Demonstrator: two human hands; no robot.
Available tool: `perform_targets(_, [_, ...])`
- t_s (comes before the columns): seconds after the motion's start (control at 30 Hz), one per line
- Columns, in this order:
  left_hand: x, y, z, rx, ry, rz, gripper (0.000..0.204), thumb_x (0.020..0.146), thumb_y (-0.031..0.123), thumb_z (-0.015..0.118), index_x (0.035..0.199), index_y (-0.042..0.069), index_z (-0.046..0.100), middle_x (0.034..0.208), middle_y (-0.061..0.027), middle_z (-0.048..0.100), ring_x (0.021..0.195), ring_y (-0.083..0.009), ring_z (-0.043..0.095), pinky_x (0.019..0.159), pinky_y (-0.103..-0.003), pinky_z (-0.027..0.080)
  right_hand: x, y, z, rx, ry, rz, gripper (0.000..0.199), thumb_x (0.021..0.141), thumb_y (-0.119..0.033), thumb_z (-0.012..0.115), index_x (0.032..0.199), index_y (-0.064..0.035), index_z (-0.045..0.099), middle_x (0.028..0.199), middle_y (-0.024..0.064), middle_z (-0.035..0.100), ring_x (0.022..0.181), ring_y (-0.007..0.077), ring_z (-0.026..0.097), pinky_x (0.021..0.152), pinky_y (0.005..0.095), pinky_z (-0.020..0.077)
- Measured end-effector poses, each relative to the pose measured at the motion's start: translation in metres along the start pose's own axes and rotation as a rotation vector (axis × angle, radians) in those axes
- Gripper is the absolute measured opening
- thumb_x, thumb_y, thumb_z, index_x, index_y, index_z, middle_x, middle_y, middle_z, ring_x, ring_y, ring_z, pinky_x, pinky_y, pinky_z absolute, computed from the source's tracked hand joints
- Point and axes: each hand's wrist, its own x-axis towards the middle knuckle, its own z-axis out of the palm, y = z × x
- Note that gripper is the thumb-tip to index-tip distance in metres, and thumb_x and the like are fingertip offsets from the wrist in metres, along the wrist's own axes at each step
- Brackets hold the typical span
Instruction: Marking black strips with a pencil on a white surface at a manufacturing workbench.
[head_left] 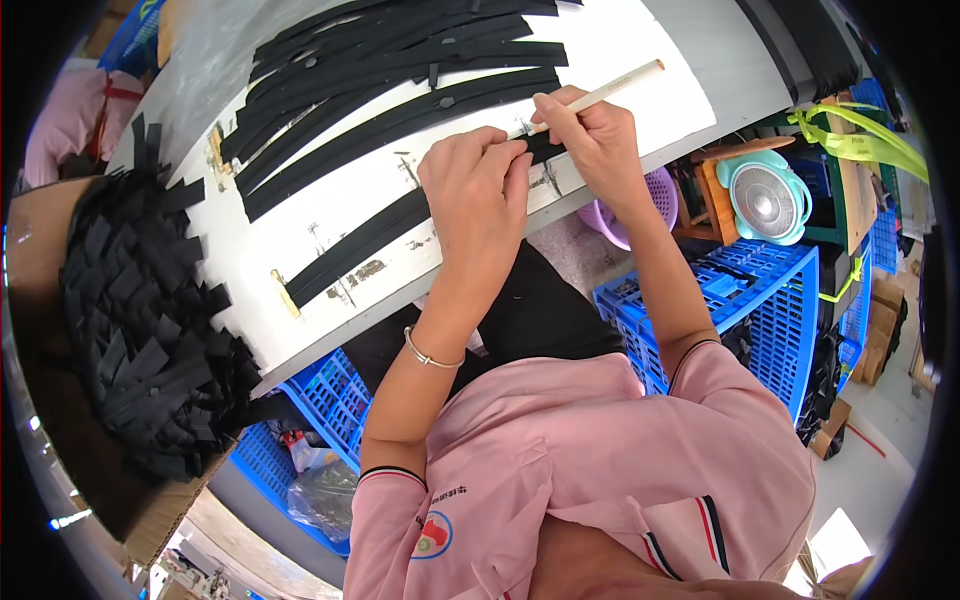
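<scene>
A black fabric strip (365, 240) lies slantwise along the near side of a white board (675, 95). My left hand (472, 190) is on this strip, its fingers bent and held close together, pressing it down and covering part of it. In my right hand (600, 140) is a pale wooden pencil (628, 80), pinched near its lower end. The pencil slants down to the left, its lower end over the strip beside my left fingertips. Farther back on the board, several more black strips (400, 132) lie side by side, some overlapping.
A cardboard box (40, 235) heaped with black strip ends (150, 340) stands against the table's left side. Blue plastic crates (775, 300) sit below on both sides. Right of the table are a purple basket (660, 200) and a round turquoise fan (768, 195).
</scene>
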Motion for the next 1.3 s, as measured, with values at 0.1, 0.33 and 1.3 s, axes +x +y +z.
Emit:
perform_targets(0.1, [0.0,-0.001,0.005,0.06,-0.002,0.023,0.014,0.079,0.007,0.08,0.092,0.007,0.075,0.101,-0.0019,0.068,0.101,-0.0244,0.06,0.093,-0.04,0.042,0.001,0.001,0.001,-0.08,-0.001,-0.079,0.024,0.1,-0.018,0.068,0.086,0.0015,0.073,0.068,-0.0006,0.061,0.059,0.0037,0.048,0.052,0.0249,0.0376])
perform_targets(0.33, [-0.002,-0.001,0.005,0.1,-0.012,-0.005,0.011,0.082,0.013,0.08,0.093,0.01,0.078,0.102,-0.0005,0.072,0.101,-0.0226,0.062,0.094,-0.038,0.042,-0.002,0.002,0.0,-0.044,0.024,-0.069,0.025,0.099,-0.019,0.069,0.084,0.001,0.071,0.067,0.0009,0.063,0.061,0.0045,0.05,0.053,0.0251,0.0383])
perform_targets(1.3, [0.098,-0.094,-0.008,0.211,-0.143,0.089,0.069,0.093,0.021,0.073,0.153,0.008,0.043,0.163,-0.0255,0.031,0.153,-0.0444,0.025,0.123,-0.062,0.015,-0.009,0.007,-0.007,0.209,0.083,-0.014,0.024,0.1,-0.015,0.068,0.082,-0.0007,0.074,0.074,0.0005,0.068,0.059,0.0014,0.049,0.052,0.0178,0.0354])
